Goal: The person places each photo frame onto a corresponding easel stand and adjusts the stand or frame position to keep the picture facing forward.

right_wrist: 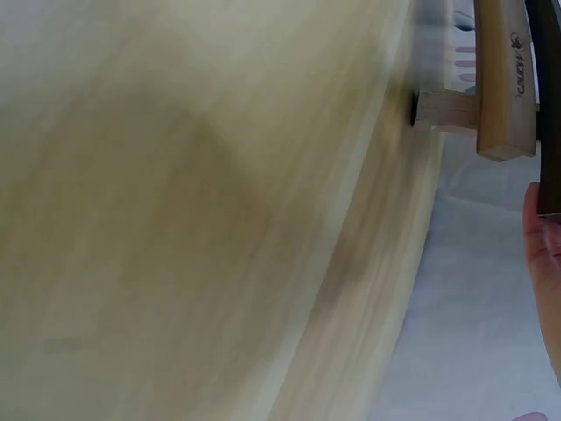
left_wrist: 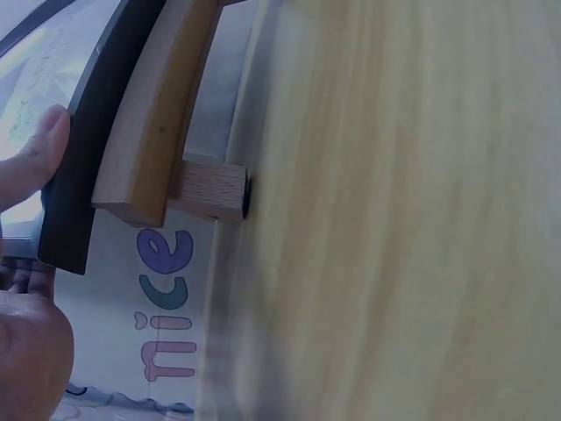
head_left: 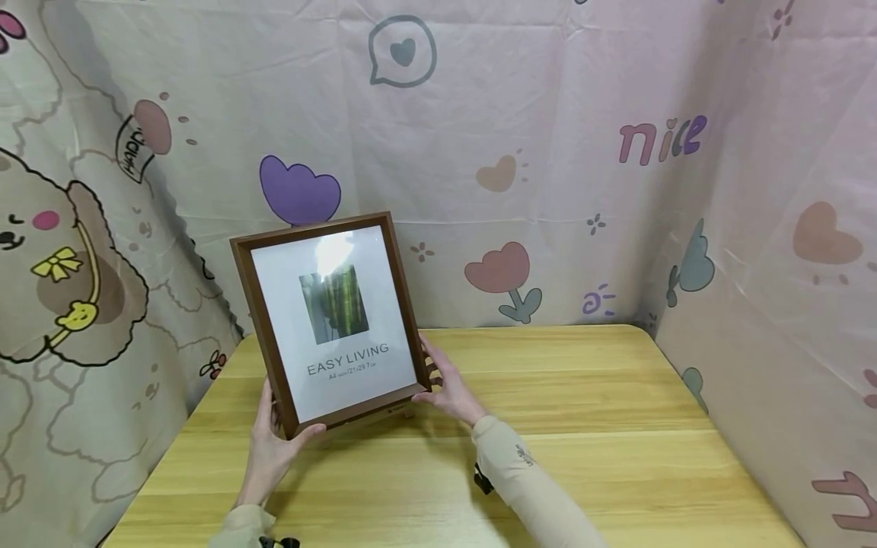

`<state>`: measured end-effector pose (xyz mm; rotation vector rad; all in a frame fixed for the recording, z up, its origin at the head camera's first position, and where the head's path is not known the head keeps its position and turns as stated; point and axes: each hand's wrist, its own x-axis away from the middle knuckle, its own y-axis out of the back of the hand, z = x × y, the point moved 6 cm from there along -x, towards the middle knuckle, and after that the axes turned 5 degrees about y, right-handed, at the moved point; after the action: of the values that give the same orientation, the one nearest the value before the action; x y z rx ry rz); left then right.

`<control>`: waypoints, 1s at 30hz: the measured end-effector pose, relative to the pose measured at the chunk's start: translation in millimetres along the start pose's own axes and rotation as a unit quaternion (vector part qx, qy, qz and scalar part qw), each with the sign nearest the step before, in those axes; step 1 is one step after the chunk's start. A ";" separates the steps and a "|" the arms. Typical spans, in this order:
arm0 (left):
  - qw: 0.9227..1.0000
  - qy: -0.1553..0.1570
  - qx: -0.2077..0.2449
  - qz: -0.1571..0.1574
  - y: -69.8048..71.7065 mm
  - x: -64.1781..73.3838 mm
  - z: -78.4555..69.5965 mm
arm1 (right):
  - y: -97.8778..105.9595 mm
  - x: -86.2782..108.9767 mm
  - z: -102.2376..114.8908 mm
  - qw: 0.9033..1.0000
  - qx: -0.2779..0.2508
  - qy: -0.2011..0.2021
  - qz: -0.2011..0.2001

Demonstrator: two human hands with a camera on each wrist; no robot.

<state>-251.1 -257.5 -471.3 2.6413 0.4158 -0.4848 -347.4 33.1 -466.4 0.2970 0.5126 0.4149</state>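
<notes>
Two bare hands show on my feed, both grasping one framed print (head_left: 333,327) by its lower corners. At the lower left corner, the left hand (head_left: 270,449) has its thumb over the front edge and its other fingers round the side. From here I see the right hand (head_left: 448,388) gripping the lower right corner, thumb along the bottom edge. The print stands tilted, face toward the head camera, above the far left part of the wooden table (head_left: 582,426); I read "EASY LIVING" under its small green picture, and glare whitens the upper part. Both wrist views give me a pale wooden stand (left_wrist: 145,132) just beside the print's dark lower edge; whether the two touch I cannot tell. One short block of that stand ends in a dark tip near the tabletop. Pale sleeves (head_left: 534,479) cover the forearms, and a patterned cloth (head_left: 438,114) hangs behind the table.
</notes>
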 end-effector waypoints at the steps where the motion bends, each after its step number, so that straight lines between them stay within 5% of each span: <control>1: 1.000 0.002 0.000 0.000 -0.3 0.3 0.6 | -0.3 -0.1 -0.2 1.000 0.002 0.001 0.000; 30: 0.999 0.043 -0.028 -0.005 0.9 -3.3 16.7 | -10.0 0.2 -8.0 0.998 0.041 -0.038 0.014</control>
<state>-258.3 -266.5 -483.9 2.6133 0.4632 -0.3586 -348.4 25.8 -476.9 0.3974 0.4520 0.4079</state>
